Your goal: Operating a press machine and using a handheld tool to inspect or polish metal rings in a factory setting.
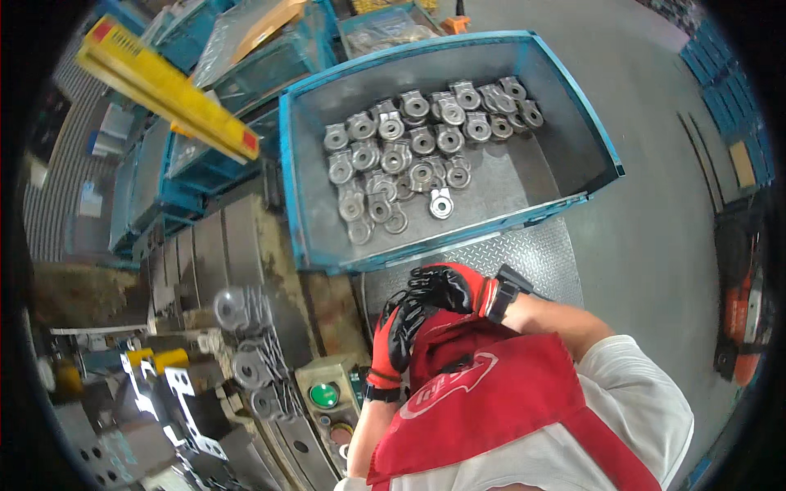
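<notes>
My left hand (395, 335) and my right hand (452, 290) meet in front of my red apron (491, 393). Both wear red gloves with black-coated fingers. The fingers of each are bent and pressed together, touching the other hand's; whatever lies between them is hidden. Just beyond my hands stands a blue-rimmed metal bin (508, 221). Inside it lie many grey metal ring-ended parts, piled toward the left and back. One shinier part (441, 204) sits at the near side of the pile.
At my left, stacks of flat metal parts (254, 364) stand on a machine bed beside a control box with a green button (323, 396). A yellow bar (168, 88) juts in at upper left. Under the bin lies a tread-plate platform (540, 254); blue crates (725, 86) stand far right.
</notes>
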